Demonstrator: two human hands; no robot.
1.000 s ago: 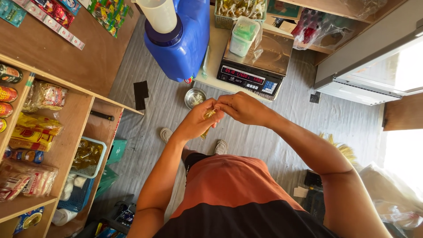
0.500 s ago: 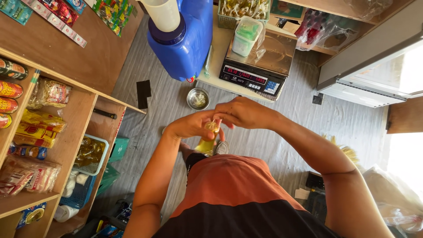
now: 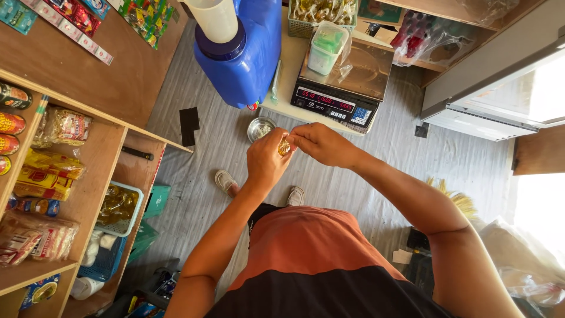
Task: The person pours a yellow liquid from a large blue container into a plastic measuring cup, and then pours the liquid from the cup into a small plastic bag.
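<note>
1. I look down on a small shop: grey plank floor [image 3: 194, 159], wooden shelves [image 3: 76, 153] at my left.
2. A digital scale [image 3: 344, 88] sits near the counter's [image 3: 291, 70] front edge, beside a blue jug [image 3: 247, 59].
3. My left hand [image 3: 268, 159] and right hand [image 3: 318, 143] pinch a small yellow packet [image 3: 284, 146] between them, above the floor, just before that edge.
</note>
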